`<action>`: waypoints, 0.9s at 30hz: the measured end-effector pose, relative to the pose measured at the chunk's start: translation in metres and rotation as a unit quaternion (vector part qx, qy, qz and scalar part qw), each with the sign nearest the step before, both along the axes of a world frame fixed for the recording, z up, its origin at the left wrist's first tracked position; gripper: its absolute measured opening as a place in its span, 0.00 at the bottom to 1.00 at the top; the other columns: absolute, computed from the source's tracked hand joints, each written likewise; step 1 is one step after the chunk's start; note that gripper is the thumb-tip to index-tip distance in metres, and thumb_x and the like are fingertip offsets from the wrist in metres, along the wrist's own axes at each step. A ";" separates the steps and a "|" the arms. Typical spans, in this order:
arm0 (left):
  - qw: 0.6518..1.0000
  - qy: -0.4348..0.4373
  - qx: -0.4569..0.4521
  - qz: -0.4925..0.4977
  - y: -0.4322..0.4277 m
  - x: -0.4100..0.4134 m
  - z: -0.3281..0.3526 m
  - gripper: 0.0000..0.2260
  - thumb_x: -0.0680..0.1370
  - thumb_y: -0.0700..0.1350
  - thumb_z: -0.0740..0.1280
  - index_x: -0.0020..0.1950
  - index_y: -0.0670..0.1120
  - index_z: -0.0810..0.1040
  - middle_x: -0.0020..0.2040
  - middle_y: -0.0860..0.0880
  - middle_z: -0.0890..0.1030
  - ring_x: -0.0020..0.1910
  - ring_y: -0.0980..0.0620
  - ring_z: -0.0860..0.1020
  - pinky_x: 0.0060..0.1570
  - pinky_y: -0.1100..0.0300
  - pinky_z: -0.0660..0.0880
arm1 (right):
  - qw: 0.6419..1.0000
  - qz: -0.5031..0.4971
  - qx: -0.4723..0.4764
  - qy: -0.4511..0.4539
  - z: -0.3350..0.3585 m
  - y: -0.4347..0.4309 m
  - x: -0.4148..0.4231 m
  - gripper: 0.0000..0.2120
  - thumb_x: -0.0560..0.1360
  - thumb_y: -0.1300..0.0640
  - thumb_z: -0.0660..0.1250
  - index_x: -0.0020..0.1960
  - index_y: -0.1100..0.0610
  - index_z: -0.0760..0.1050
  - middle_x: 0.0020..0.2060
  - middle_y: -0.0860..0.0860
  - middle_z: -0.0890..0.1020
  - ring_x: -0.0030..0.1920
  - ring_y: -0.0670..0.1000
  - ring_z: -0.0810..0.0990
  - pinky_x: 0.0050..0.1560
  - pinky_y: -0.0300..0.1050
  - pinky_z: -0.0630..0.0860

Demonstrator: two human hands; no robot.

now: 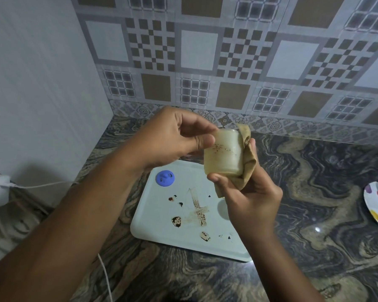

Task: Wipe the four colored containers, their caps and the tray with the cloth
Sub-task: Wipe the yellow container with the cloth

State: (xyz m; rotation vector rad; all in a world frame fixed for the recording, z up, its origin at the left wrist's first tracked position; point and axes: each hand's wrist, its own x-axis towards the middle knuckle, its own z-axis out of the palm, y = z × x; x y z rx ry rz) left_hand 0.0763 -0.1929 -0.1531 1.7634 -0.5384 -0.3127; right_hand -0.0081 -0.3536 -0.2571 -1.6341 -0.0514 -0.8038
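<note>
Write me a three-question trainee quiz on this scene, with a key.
1. True or false: the blue cap lies on the tray.
2. The right hand holds the cloth against the container. What does the left hand grip? A the container, B the blue cap, C the tray.
3. Fill in: brown smears show on the tray and on the ____.

Key: 1 true; 2 A; 3 container.
</note>
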 end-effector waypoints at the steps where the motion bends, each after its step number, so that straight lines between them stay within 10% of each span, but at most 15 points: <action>1: 1.000 0.003 -0.011 0.004 -0.001 0.000 -0.001 0.11 0.69 0.43 0.74 0.50 0.45 0.84 0.44 0.49 0.87 0.46 0.52 0.86 0.45 0.57 0.82 | 1.000 -0.002 -0.015 -0.008 0.001 0.001 0.000 0.45 0.69 0.37 0.77 0.64 0.77 0.75 0.52 0.32 0.85 0.37 0.40 0.82 0.38 0.38 0.80; 4: 1.000 -0.005 -0.025 0.002 -0.005 -0.004 0.000 0.09 0.70 0.41 0.75 0.49 0.44 0.84 0.42 0.48 0.86 0.44 0.52 0.86 0.42 0.60 0.82 | 0.993 -0.038 -0.104 -0.042 0.000 0.001 -0.002 0.47 0.70 0.38 0.77 0.73 0.71 0.68 0.69 0.46 0.79 0.54 0.51 0.87 0.46 0.39 0.83; 7: 0.999 -0.041 -0.014 -0.006 -0.010 -0.010 -0.002 0.09 0.73 0.40 0.75 0.52 0.45 0.85 0.43 0.51 0.87 0.43 0.55 0.85 0.41 0.64 0.80 | 0.985 -0.065 -0.149 -0.053 -0.005 -0.006 -0.003 0.48 0.67 0.40 0.80 0.76 0.64 0.64 0.65 0.65 0.81 0.56 0.64 0.86 0.47 0.50 0.85; 14: 0.998 0.023 -0.058 0.005 -0.012 -0.004 -0.013 0.10 0.70 0.45 0.72 0.50 0.45 0.84 0.41 0.50 0.87 0.42 0.55 0.85 0.42 0.63 0.81 | 0.996 -0.048 -0.060 -0.038 -0.006 -0.008 0.002 0.43 0.67 0.41 0.81 0.76 0.53 0.70 0.65 0.59 0.82 0.57 0.61 0.86 0.51 0.61 0.84; 18: 0.999 -0.036 -0.020 0.018 -0.016 -0.006 -0.009 0.12 0.68 0.50 0.74 0.49 0.47 0.85 0.43 0.51 0.87 0.44 0.56 0.86 0.43 0.63 0.81 | 0.982 -0.067 -0.158 -0.077 -0.006 -0.013 0.002 0.38 0.68 0.45 0.81 0.70 0.63 0.72 0.68 0.65 0.78 0.72 0.50 0.77 0.65 0.50 0.80; 21: 0.999 -0.029 -0.014 0.010 -0.012 -0.004 -0.007 0.16 0.71 0.52 0.72 0.56 0.46 0.85 0.51 0.52 0.87 0.49 0.57 0.85 0.51 0.59 0.81 | 0.994 -0.061 -0.052 -0.069 0.000 -0.010 0.000 0.40 0.67 0.47 0.82 0.71 0.64 0.71 0.66 0.58 0.81 0.65 0.52 0.82 0.60 0.53 0.83; 24: 1.000 -0.004 -0.013 0.010 -0.010 -0.002 -0.009 0.14 0.72 0.49 0.71 0.55 0.46 0.84 0.51 0.51 0.87 0.52 0.53 0.85 0.57 0.48 0.81 | 0.998 -0.020 0.026 -0.058 0.007 -0.006 -0.001 0.43 0.65 0.59 0.81 0.72 0.72 0.65 0.55 0.31 0.84 0.49 0.32 0.83 0.47 0.33 0.82; 27: 1.000 0.003 -0.025 0.014 -0.009 0.000 -0.008 0.09 0.68 0.48 0.75 0.47 0.49 0.85 0.44 0.49 0.87 0.47 0.48 0.85 0.53 0.37 0.80 | 0.997 -0.016 0.004 -0.072 0.008 -0.006 0.000 0.44 0.66 0.54 0.83 0.73 0.68 0.64 0.55 0.31 0.84 0.48 0.34 0.83 0.46 0.38 0.84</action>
